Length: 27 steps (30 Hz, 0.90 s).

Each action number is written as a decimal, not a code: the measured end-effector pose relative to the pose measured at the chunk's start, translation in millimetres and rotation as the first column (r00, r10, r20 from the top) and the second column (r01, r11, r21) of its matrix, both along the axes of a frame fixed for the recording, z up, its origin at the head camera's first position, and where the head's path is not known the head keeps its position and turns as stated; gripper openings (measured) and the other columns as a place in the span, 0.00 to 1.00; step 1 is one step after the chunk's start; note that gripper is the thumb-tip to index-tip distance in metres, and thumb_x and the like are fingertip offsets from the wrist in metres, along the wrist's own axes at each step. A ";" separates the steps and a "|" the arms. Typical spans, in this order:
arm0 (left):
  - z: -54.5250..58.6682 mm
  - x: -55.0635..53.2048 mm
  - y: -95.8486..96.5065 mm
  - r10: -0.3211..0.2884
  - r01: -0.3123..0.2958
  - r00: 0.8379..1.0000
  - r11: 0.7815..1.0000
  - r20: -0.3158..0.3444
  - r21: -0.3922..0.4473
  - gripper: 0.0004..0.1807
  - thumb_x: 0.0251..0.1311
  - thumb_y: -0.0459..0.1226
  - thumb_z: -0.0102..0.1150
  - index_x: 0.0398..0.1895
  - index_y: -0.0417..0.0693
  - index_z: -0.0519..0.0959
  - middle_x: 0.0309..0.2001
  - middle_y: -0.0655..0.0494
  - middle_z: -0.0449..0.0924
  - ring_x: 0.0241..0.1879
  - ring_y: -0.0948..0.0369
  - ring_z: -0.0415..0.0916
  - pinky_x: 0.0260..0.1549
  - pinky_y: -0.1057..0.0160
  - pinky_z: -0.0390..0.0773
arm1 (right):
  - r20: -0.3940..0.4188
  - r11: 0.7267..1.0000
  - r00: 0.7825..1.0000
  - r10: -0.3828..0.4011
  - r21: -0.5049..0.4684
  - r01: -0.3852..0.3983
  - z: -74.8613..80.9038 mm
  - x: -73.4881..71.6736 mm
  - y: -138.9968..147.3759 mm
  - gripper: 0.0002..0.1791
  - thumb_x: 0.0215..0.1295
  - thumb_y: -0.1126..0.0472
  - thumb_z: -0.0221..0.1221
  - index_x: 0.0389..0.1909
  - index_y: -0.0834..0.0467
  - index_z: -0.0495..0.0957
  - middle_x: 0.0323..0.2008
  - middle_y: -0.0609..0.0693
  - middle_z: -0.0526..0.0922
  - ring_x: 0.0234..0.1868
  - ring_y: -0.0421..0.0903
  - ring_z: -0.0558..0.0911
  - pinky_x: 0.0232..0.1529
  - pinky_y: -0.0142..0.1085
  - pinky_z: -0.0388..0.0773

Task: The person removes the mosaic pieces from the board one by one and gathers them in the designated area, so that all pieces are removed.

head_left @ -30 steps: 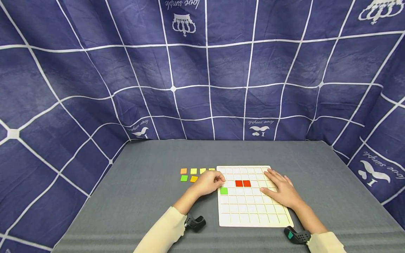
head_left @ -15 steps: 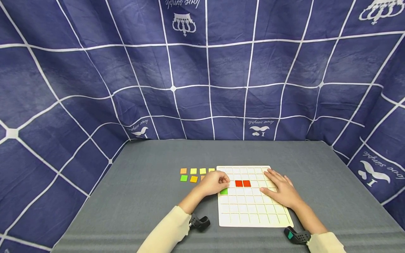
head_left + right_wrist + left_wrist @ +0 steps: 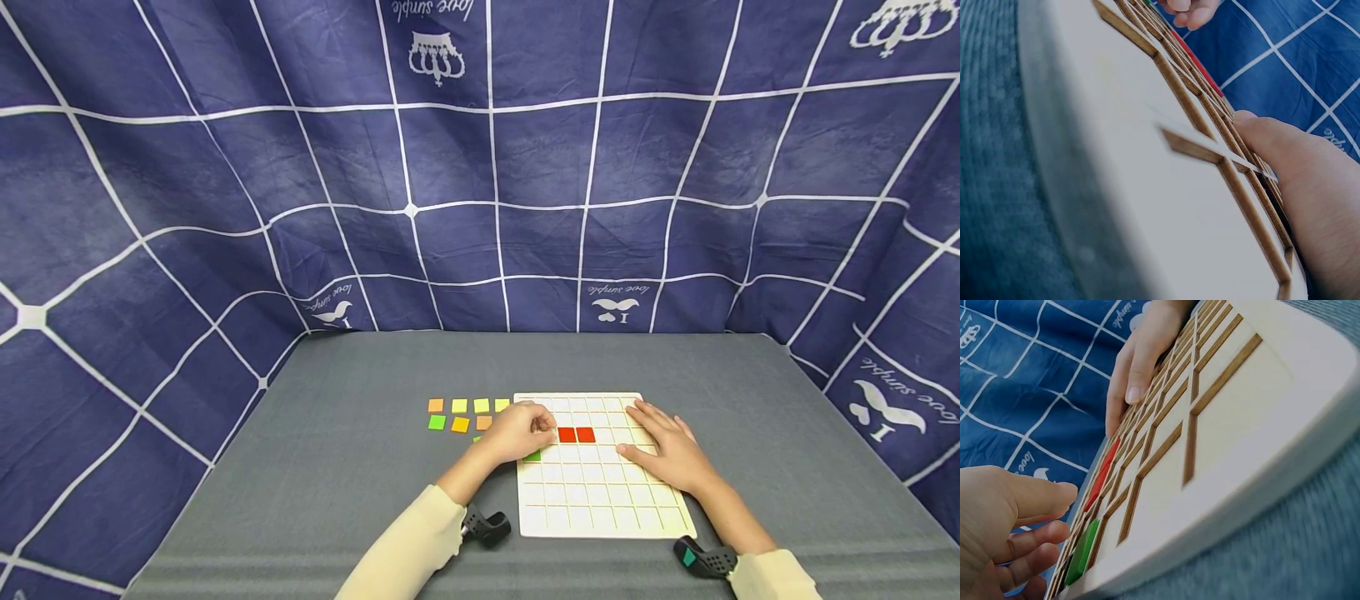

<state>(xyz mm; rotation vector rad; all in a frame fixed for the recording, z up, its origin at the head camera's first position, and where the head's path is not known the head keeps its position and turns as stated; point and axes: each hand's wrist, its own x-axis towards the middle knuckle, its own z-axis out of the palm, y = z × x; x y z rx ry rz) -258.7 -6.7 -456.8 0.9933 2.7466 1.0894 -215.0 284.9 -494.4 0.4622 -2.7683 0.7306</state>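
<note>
A white gridded board lies on the grey table. Two red square tiles sit side by side in its cells, and a green tile is in a cell near the left edge. My left hand is over the board's left part, partly above the green tile, its fingertips just left of the red tiles. In the left wrist view its thumb and fingers are bent; I cannot tell whether a tile is between them. My right hand rests on the board's right edge with fingers spread.
Left of the board lie loose square tiles in rows: an orange one, a green one, an amber one and several yellow ones. My left forearm passes in front of them. A blue checked cloth hangs behind the table.
My left hand has moved right from the board's left edge toward the red tiles, now overlapping the green tile and uncovering more loose tiles. The right hand stays put.
</note>
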 end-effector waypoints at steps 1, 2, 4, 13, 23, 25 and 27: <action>0.2 -0.1 1.6 0.002 -0.002 1.000 1.000 -0.007 -0.003 0.04 0.56 0.36 0.68 0.34 0.48 0.82 0.30 0.62 0.76 0.29 0.69 0.69 0.33 0.71 0.70 | 0.004 1.000 1.000 0.000 0.001 0.000 0.3 0.0 0.1 0.40 0.59 0.43 0.64 0.67 0.62 0.68 0.68 0.63 0.65 0.68 0.65 0.62 0.62 0.66 0.47; 0.1 -0.2 3.2 0.003 -0.003 1.000 1.000 -0.014 -0.007 0.05 0.55 0.37 0.68 0.34 0.48 0.82 0.31 0.61 0.76 0.30 0.69 0.69 0.34 0.71 0.70 | 0.006 1.000 1.000 -0.001 0.001 0.001 0.5 -0.1 0.2 0.40 0.60 0.43 0.64 0.67 0.62 0.68 0.68 0.63 0.65 0.68 0.65 0.62 0.63 0.66 0.47; -0.5 -0.4 6.5 0.007 -0.008 1.000 1.000 -0.029 -0.017 0.07 0.54 0.38 0.70 0.35 0.48 0.83 0.32 0.61 0.77 0.32 0.69 0.70 0.36 0.71 0.71 | 0.009 1.000 1.000 -0.001 0.002 0.001 0.9 -0.3 0.2 0.40 0.60 0.43 0.63 0.67 0.62 0.68 0.68 0.63 0.65 0.68 0.65 0.62 0.63 0.66 0.47; -0.7 4.3 21.9 0.007 -0.059 0.972 0.975 -0.236 -0.213 0.13 0.52 0.43 0.70 0.41 0.51 0.86 0.36 0.61 0.79 0.39 0.63 0.75 0.38 0.69 0.73 | 0.014 1.000 1.000 -0.010 0.006 0.010 0.3 -0.8 -0.6 0.40 0.60 0.42 0.63 0.67 0.62 0.68 0.68 0.63 0.65 0.68 0.65 0.61 0.63 0.66 0.47; -0.1 6.2 25.7 -0.010 -0.055 0.967 0.967 -0.254 -0.248 0.12 0.52 0.42 0.70 0.41 0.52 0.86 0.34 0.62 0.78 0.35 0.64 0.73 0.34 0.70 0.71 | 0.001 1.000 1.000 -0.008 -0.009 0.008 -1.0 -0.1 -1.5 0.40 0.60 0.42 0.63 0.67 0.62 0.68 0.68 0.63 0.66 0.68 0.66 0.62 0.62 0.66 0.47; 0.3 6.5 26.2 -0.008 -0.056 0.967 0.968 -0.256 -0.244 0.12 0.52 0.42 0.70 0.40 0.52 0.86 0.34 0.63 0.78 0.35 0.64 0.73 0.34 0.70 0.71 | -0.001 1.000 1.000 -0.008 -0.007 0.008 -0.8 0.0 -1.5 0.40 0.60 0.42 0.63 0.67 0.62 0.68 0.68 0.63 0.66 0.67 0.66 0.62 0.62 0.66 0.48; 0.2 6.4 26.8 -0.004 -0.056 0.968 0.972 -0.249 -0.230 0.12 0.52 0.42 0.71 0.40 0.51 0.86 0.33 0.63 0.78 0.35 0.65 0.73 0.34 0.70 0.72 | 0.000 1.000 1.000 -0.007 -0.004 0.007 -0.6 0.1 -1.0 0.40 0.60 0.42 0.63 0.67 0.62 0.68 0.68 0.64 0.65 0.67 0.66 0.62 0.62 0.66 0.48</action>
